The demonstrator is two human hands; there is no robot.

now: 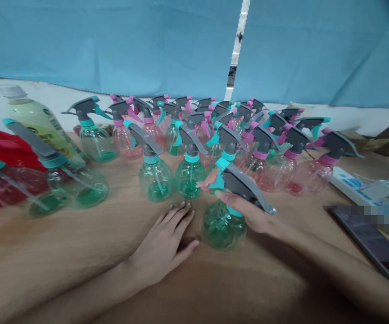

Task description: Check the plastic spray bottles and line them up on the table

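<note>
My right hand (248, 211) is wrapped round the neck of a green spray bottle (224, 227) with a grey trigger head and teal collar, which stands on the wooden table (79, 252) just in front of me. My left hand (167, 240) lies flat on the table beside that bottle, fingers stretched out and holding nothing. Its fingertips point toward two other green spray bottles (156, 177) a short way behind.
Many green and pink spray bottles (265, 148) crowd the back of the table. At the left stand a large yellowish bottle (35, 121), a red bag (2, 148) and more sprayers (76, 180). A dark tablet (373, 243) and white box (353, 184) lie at the right. Blue cloth hangs behind.
</note>
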